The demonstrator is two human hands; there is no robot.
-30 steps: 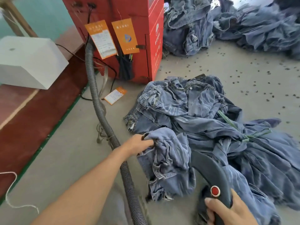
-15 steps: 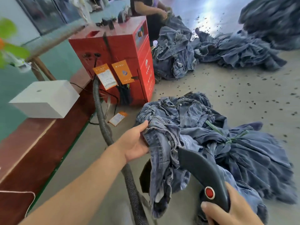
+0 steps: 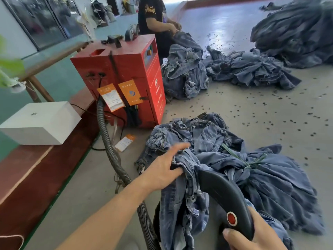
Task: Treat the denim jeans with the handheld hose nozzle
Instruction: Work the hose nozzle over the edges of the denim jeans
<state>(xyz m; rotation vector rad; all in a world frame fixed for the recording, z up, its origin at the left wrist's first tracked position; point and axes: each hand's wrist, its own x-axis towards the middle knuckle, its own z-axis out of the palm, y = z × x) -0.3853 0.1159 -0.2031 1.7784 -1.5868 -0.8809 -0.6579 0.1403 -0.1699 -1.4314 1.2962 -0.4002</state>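
Jeans [image 3: 182, 201] hang from left hand [image 3: 163, 171] grip, nozzle [image 3: 225, 197] alongside

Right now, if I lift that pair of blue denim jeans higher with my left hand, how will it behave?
Probably floppy: the pair of blue denim jeans already sags in folds below the left hand. Likely fairly heavy, given the thick bunched cloth. It may drag on the bundled denim pile beside it.

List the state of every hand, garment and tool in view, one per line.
left hand: index finger extended, thumb pinching the lifted jeans
lifted jeans: raised off the floor, hanging crumpled
right hand: gripping the nozzle handle
nozzle: tip against the lifted jeans
hose: trailing across the floor
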